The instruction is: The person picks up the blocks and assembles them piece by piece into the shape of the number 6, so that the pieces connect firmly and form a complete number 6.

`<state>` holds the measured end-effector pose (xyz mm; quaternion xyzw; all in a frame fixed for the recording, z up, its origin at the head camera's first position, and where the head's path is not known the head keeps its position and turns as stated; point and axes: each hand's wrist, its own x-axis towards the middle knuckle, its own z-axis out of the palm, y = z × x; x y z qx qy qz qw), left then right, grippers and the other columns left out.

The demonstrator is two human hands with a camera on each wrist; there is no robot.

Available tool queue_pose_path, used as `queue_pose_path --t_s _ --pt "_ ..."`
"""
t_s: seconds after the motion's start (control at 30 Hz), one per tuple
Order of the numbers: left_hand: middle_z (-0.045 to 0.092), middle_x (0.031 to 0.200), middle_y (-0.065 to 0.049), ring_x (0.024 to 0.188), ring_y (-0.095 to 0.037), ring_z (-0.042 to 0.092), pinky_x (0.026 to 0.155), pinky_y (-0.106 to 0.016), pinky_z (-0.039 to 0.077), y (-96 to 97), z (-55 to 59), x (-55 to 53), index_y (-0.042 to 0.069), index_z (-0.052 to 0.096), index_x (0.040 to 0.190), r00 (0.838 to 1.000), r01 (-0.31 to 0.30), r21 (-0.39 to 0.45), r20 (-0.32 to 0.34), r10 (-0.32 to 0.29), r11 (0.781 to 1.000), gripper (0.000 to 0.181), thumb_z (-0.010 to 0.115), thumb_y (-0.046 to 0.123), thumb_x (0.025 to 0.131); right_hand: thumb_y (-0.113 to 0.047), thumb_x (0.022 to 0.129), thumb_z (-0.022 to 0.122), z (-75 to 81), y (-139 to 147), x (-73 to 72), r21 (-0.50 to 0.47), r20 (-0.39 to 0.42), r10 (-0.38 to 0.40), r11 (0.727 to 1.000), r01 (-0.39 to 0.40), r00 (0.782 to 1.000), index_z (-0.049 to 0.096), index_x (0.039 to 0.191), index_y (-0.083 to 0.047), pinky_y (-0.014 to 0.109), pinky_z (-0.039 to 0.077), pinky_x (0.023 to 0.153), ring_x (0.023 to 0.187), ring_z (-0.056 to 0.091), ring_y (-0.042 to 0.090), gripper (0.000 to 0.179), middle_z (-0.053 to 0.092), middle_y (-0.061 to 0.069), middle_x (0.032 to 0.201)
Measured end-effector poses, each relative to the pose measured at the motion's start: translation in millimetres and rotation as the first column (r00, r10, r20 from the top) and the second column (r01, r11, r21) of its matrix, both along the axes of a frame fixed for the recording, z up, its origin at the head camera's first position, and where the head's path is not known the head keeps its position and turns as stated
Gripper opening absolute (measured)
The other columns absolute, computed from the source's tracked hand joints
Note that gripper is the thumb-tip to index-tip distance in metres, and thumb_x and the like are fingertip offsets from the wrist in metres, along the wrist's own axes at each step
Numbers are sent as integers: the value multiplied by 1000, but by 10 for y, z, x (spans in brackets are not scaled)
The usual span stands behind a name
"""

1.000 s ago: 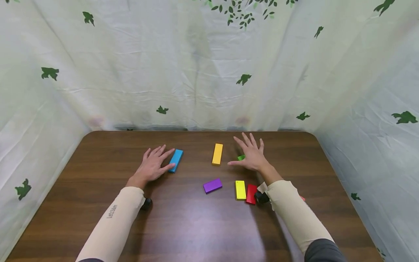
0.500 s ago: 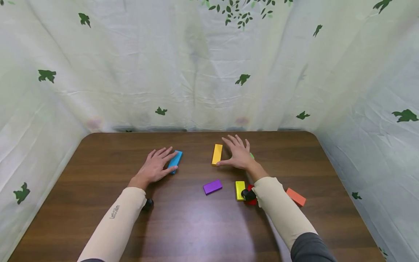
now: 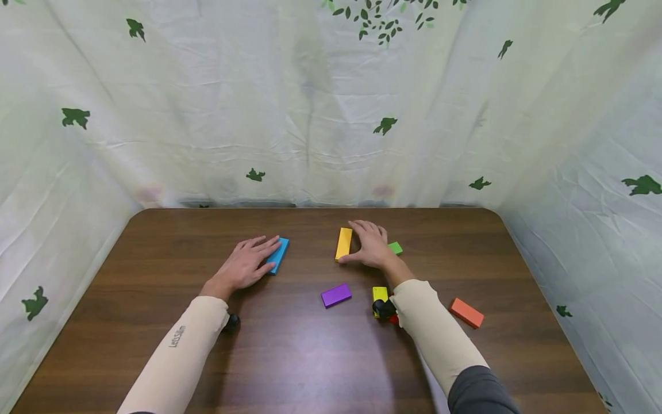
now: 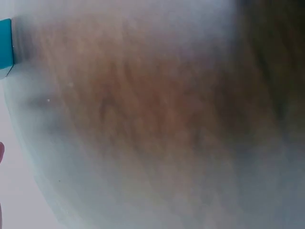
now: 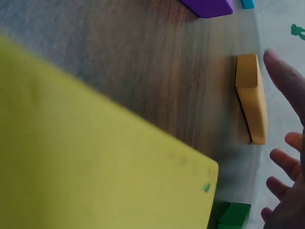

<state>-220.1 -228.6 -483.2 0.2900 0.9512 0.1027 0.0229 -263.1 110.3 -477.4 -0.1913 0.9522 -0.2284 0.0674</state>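
Observation:
My left hand [image 3: 242,267] lies with extended fingers over the near-left side of a blue block [image 3: 280,254] on the table. Only that block's end shows at the edge of the left wrist view. My right hand [image 3: 373,248] is spread just right of an amber block [image 3: 343,244], thumb by its near end and index finger by its far end. The right wrist view shows the thumb [image 5: 286,78] and the other fingers well parted beside the amber block. Partly behind the right hand lies a green block [image 3: 395,248].
A purple block [image 3: 336,295] lies mid-table. Under the right wrist are a yellow block [image 3: 380,292] and a mostly hidden red one [image 3: 394,319]. A coral block [image 3: 466,313] lies right of the forearm. White curtains [image 3: 310,115] surround the brown table [image 3: 289,356].
My right hand has moved left from over the green block to the amber block, its fingers drawing closer together. The coral block has come into view. The left hand stays nearly still by the blue block.

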Motion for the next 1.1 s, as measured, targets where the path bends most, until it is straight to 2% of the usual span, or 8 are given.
queue_pose_path --t_s 0.37,0.63,1.1 --pt "37 152 -12 138 -40 30 108 -60 23 -23 -25 12 5 35 149 999 -5 -13 35 5 1000 60 55 30 98 -54 72 80 -42 -28 8 5 37 32 999 -32 999 37 148 -9 57 19 110 140 27 30 98 36 12 151" --pt "34 153 -12 138 -41 30 108 -60 22 -21 21 8 4 35 148 999 15 -11 47 -14 1000 60 55 30 98 -52 76 78 -55 -17 -8 22 40 44 999 -45 998 45 144 -8 57 20 109 140 27 32 88 35 10 151" --pt "33 153 -12 136 -44 33 108 -61 21 -31 37 -15 5 35 148 995 5 22 97 -7 1000 61 57 30 97 -46 80 76 14 -6 -25 39 95 59 997 -63 994 45 145 -10 56 21 109 138 31 33 80 36 9 151"
